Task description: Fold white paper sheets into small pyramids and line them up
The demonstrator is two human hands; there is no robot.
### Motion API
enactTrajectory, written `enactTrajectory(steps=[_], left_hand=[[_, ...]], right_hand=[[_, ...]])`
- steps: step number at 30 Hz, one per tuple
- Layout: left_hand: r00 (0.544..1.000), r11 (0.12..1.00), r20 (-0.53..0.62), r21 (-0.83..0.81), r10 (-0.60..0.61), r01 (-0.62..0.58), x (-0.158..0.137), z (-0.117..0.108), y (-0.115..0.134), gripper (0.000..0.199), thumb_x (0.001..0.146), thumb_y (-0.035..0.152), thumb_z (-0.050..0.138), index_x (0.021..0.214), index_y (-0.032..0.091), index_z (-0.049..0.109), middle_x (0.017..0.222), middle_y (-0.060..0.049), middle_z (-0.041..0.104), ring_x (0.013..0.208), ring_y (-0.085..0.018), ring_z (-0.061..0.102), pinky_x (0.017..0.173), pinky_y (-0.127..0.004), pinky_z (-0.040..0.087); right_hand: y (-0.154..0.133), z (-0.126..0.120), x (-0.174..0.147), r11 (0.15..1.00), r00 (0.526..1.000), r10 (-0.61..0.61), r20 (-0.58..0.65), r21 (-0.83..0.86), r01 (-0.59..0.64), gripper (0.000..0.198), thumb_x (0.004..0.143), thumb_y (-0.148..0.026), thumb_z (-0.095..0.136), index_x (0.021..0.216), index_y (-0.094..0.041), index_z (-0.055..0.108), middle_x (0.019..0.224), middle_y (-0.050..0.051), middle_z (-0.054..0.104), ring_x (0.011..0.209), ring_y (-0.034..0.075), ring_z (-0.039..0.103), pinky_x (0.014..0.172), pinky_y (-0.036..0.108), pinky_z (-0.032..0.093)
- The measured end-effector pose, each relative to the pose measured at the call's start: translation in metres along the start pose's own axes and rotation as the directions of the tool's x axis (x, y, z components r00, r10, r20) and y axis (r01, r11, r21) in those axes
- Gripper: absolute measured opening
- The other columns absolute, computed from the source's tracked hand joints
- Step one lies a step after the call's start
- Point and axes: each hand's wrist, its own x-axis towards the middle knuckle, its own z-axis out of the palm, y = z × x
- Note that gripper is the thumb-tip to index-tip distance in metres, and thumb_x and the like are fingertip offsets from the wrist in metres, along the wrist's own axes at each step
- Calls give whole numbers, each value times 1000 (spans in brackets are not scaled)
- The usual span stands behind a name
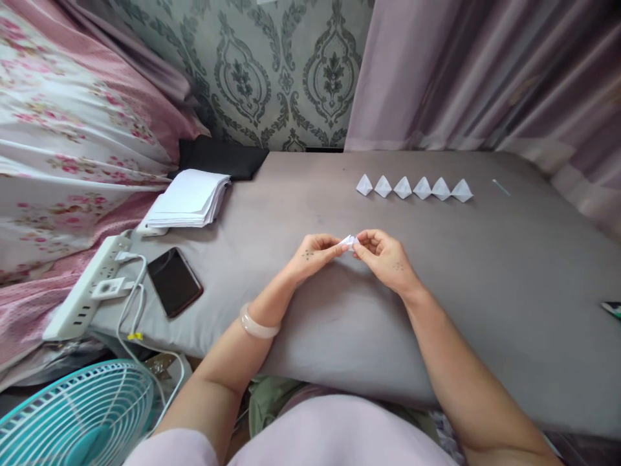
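A small piece of folded white paper [349, 241] is held just above the grey cloth surface, in front of my body. My left hand [316, 254] pinches its left side between thumb and fingers. On the right side, the thumb and fingers of my right hand [385, 257] grip the same piece. My fingertips cover parts of its edges. Beyond my hands, several folded white paper pieces [402, 188] with pointed tops stand in a row on the cloth.
A stack of white paper [191, 197] lies at the back left near a black cloth [223, 157]. A phone [174, 282], a power strip [87, 288] with white cables and a turquoise fan [82, 414] are at the left. A thin stick [501, 188] lies at the far right.
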Motion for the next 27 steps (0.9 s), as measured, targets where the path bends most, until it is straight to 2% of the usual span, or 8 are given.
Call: enactTrajectory(steps=[3, 6, 10, 13, 17, 21, 24, 27], left_hand=[[999, 1000, -48, -24, 12, -13, -1, 1, 2, 38, 69, 48, 74, 76, 11, 69, 61, 2, 56, 56, -6, 41, 54, -22, 30], [998, 998, -49, -58, 33, -36, -3, 3, 3, 37, 69, 48, 74, 71, 12, 65, 60, 3, 53, 56, -6, 40, 55, -22, 30], [998, 997, -36, -59, 52, -54, -3, 7, 1, 41, 68, 51, 74, 67, 13, 59, 59, 4, 50, 56, -6, 39, 55, -22, 29], [997, 997, -30, -49, 66, -67, -5, 9, 0, 40, 70, 50, 73, 66, 13, 57, 59, 4, 49, 57, -7, 39, 55, -23, 29], [994, 993, -8, -25, 112, -112, -7, 7, 2, 36, 75, 47, 70, 67, 14, 59, 60, 3, 50, 58, -8, 41, 57, -23, 32], [974, 956, -11, 195, 227, -221, -1, 0, -2, 29, 82, 43, 63, 77, 15, 67, 72, -2, 61, 67, -11, 50, 65, -25, 40], [947, 846, 19, 444, 321, -295, 7, -7, -12, 23, 86, 38, 59, 91, 18, 70, 86, -6, 66, 82, -15, 56, 75, -27, 43], [951, 765, 23, 589, 308, -261, 13, -11, -24, 22, 86, 32, 60, 102, 19, 69, 93, -8, 65, 87, -17, 57, 79, -29, 46]], right_hand=[[-7, -2, -3, 999, 999, 37, 22, 24, -38, 40, 69, -47, 74, 94, -18, 61, 89, 5, 68, 80, 16, 65, 78, 34, 56], [-16, -5, -7, 996, 992, 91, 92, -32, -89, 45, 71, -49, 73, 103, -18, 66, 94, 5, 69, 77, 14, 63, 77, 33, 54], [-21, -5, -10, 984, 986, 138, 95, -127, -126, 40, 70, -53, 71, 89, -17, 71, 74, 2, 66, 66, 13, 57, 67, 28, 48], [-22, -4, -11, 988, 996, 64, 69, -145, -53, 35, 71, -53, 70, 71, -18, 65, 62, -2, 57, 59, 11, 50, 59, 25, 41], [-23, -4, -11, 974, 991, -90, 98, -201, 108, 32, 79, -47, 65, 62, -20, 57, 60, -4, 47, 56, 10, 43, 55, 25, 37], [-7, -4, -4, 925, 967, -247, 69, -282, 256, 22, 83, -42, 63, 74, -22, 67, 72, 0, 58, 68, 14, 53, 67, 28, 44], [15, -4, 5, 840, 936, -337, 106, -415, 349, 19, 86, -39, 60, 94, -26, 72, 92, 4, 67, 88, 19, 59, 84, 34, 47], [33, -7, 10, 717, 938, -310, 156, -610, 338, 24, 86, -36, 60, 107, -30, 71, 99, 5, 66, 95, 23, 56, 88, 39, 46]])
